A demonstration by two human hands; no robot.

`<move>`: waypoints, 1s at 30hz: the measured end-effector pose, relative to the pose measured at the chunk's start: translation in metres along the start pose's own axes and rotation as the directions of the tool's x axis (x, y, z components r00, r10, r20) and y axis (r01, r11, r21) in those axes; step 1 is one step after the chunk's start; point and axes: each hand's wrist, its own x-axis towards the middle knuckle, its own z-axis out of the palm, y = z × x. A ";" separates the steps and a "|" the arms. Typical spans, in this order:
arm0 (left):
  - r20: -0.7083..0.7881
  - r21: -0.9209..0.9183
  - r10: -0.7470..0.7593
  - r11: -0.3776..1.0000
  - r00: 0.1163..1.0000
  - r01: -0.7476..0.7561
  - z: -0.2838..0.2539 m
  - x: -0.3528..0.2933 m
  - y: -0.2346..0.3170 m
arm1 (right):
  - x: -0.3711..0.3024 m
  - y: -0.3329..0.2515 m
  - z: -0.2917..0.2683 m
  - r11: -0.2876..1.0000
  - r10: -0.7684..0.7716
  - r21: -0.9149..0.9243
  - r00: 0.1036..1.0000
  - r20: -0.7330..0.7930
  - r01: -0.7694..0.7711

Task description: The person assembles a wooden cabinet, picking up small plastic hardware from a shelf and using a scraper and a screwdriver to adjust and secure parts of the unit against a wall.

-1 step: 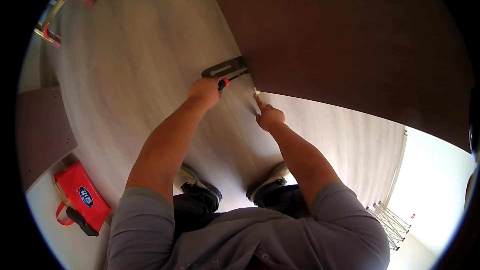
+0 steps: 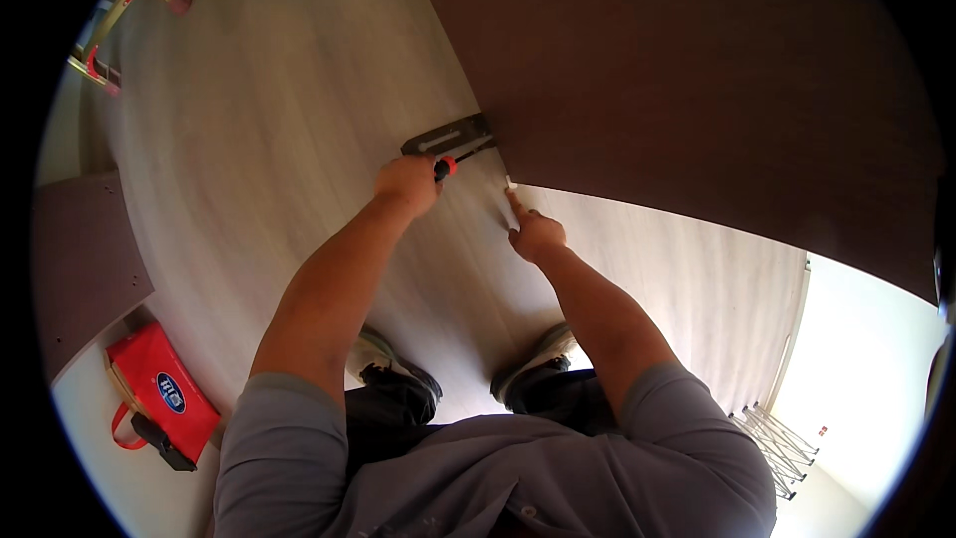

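Note:
My left hand [image 2: 408,186] is closed round the black and red handle of a screwdriver [image 2: 445,168]. The shaft points right, toward the edge of a large dark brown panel [image 2: 687,90]. Just above the tool, a dark slotted piece [image 2: 445,134] juts out to the left from that edge. Whether the screwdriver's tip touches anything is too small to tell. My right hand [image 2: 539,233] has its index finger stretched out to a small white piece [image 2: 512,182] at the panel's near corner. Its other fingers are curled, and nothing shows in its grasp.
Wood-patterned floor [image 2: 269,120] lies beneath, with my shoes [image 2: 393,371] close to the work. At the far left stand ladder legs [image 2: 115,20]. A brown board [image 2: 85,259] and a red bag [image 2: 164,389] are at left. A metal rack [image 2: 782,448] sits lower right.

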 end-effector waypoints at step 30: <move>-0.022 0.007 0.007 1.000 1.000 -0.007 0.002 -0.002 0.002 | 0.063 -0.038 0.047 -0.462 0.298 0.878 0.954 0.024 0.123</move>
